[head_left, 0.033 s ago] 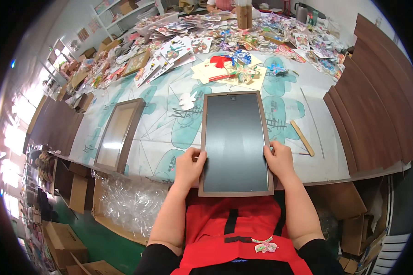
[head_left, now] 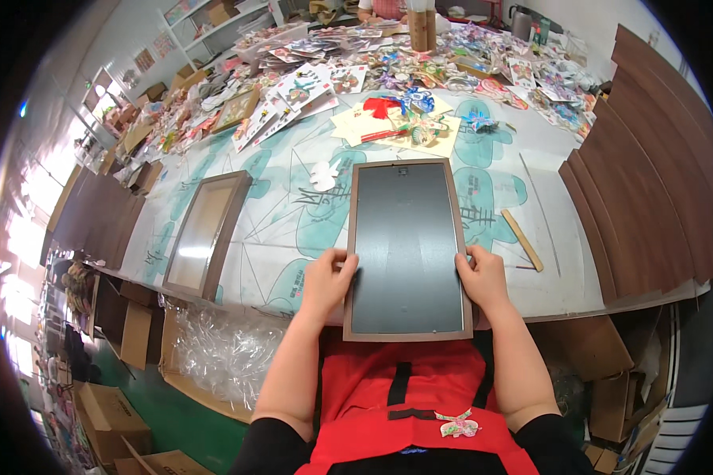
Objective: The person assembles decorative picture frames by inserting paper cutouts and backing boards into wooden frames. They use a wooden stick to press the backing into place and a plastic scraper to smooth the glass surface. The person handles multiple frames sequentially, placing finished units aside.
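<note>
A brown-edged picture frame (head_left: 406, 245) lies with its dark backing board up at the table's near edge, in front of my red apron (head_left: 404, 380). My left hand (head_left: 329, 277) is closed on its left side, thumb on the rim. Opposite, my right hand (head_left: 483, 277) grips the right side the same way. The undersides of both grips are hidden. A small metal hanger shows at the frame's far end. Left of it stands a second frame (head_left: 206, 233) with a shiny front. A white cut-out shape (head_left: 323, 176) lies between them, and a flat wooden stick (head_left: 523, 239) rests to the right.
Stacked brown frames (head_left: 650, 166) stand on the right. Cream sheets (head_left: 444, 142) with colourful ornaments lie beyond the held frame, before a heap of cards and packets (head_left: 301, 51). Below the table are clear plastic wrapping (head_left: 230, 356) and cardboard boxes (head_left: 111, 416). Another person sits far off.
</note>
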Demonstrator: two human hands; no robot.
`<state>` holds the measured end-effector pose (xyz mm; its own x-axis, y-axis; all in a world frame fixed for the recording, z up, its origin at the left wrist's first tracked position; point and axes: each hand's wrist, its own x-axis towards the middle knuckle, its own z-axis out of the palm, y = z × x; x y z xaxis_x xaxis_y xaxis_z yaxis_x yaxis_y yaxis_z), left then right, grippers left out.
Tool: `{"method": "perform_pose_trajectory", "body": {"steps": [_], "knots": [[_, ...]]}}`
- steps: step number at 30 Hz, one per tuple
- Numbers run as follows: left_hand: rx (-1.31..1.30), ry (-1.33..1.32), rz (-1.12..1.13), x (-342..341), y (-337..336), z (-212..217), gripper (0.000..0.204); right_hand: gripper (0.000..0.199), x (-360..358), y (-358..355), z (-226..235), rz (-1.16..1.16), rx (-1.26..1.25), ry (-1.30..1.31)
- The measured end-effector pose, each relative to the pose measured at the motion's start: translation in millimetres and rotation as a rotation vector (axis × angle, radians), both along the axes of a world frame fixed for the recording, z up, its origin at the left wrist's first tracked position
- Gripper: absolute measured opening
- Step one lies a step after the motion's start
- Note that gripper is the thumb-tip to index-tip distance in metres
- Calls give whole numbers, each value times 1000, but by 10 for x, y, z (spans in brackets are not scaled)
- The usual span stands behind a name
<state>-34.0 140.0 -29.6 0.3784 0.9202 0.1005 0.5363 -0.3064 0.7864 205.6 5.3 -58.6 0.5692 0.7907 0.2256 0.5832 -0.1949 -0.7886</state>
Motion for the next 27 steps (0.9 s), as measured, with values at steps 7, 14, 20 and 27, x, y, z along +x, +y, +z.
{"method": "perform_pose_trajectory", "body": {"steps": [7, 14, 20, 27], "knots": [[278, 189, 78, 618, 1042, -173, 37, 27, -46, -2, -114, -13, 146, 294], [447, 173, -13, 565, 1224, -263, 31, 27, -70, -13, -107, -9, 187, 324], [-344, -117, -469, 446, -87, 69, 73, 28, -46, -31, -133, 0, 184, 303], [-776, -516, -121, 600, 90, 178, 49, 28, -37, -20, -177, -20, 213, 298]]}}
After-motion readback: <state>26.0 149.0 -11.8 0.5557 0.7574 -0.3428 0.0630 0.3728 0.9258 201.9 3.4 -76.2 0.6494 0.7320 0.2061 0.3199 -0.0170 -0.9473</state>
